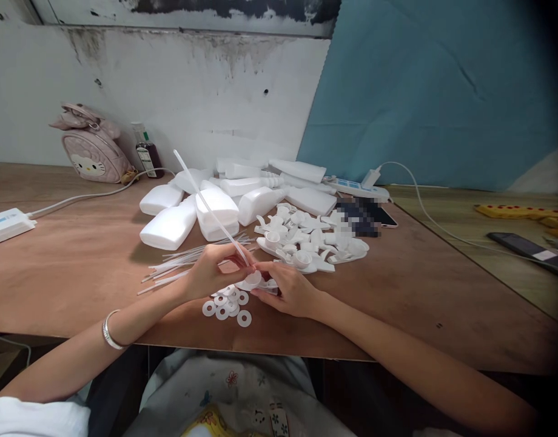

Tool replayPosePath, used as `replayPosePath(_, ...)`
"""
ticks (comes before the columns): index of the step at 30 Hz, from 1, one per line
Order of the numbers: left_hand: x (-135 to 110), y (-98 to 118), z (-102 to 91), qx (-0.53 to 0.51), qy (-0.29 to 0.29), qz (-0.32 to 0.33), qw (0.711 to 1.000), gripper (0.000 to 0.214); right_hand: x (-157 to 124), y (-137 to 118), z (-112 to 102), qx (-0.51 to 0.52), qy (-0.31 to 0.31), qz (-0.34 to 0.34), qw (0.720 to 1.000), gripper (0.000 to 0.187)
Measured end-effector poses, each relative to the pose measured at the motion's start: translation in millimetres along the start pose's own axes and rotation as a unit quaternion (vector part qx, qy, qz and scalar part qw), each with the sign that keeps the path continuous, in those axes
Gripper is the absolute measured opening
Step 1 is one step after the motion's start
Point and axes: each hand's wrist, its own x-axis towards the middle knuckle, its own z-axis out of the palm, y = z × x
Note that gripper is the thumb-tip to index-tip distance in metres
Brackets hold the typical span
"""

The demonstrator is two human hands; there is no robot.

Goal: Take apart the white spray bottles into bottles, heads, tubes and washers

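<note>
Between the fingertips of my left hand (pixel 213 272) is the lower end of a thin white plastic tube (pixel 210 211), which slants up to the left. My right hand (pixel 293 290) grips a white trigger spray head (pixel 253 279), its round collar facing me. The tube's end meets the spray head, but fingers hide whether it is inserted. Just below my hands lie several flat white ring washers (pixel 244 318). More loose tubes (pixel 170 271) are spread beside my left hand. Beyond my right hand sits a pile of white trigger spray heads (pixel 306 240).
White plastic bottles (pixel 168 224) lie heaped toward the wall. Phones (pixel 374 212) and a power strip (pixel 361 189) are behind the spray heads. A pink bag (pixel 97 152), a dark bottle (pixel 147 155) and another power strip (pixel 8 226) occupy the left side of the brown table (pixel 397 303).
</note>
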Motion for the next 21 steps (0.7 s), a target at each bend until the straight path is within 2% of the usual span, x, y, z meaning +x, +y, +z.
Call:
replayPosePath(6, 1.3, 0.4, 0.2, 0.055, 0.003, -0.011, 0.998, 0.008, 0.0, 0.0, 0.2, 0.003, -0.005, 0.007, 1.000, 0.029)
replayPosePath(11, 2.7, 0.4, 1.7, 0.053, -0.008, 0.005, 0.999, 0.011, -0.1, -0.4, 0.9, 0.007, -0.010, 0.010, 1.000, 0.027)
replayPosePath(21, 4.4, -2.3, 6.6, 0.077, 0.016, -0.004, 0.997, 0.016, -2.0, -1.5, 2.5, 0.020, 0.002, 0.041, 0.999, 0.033)
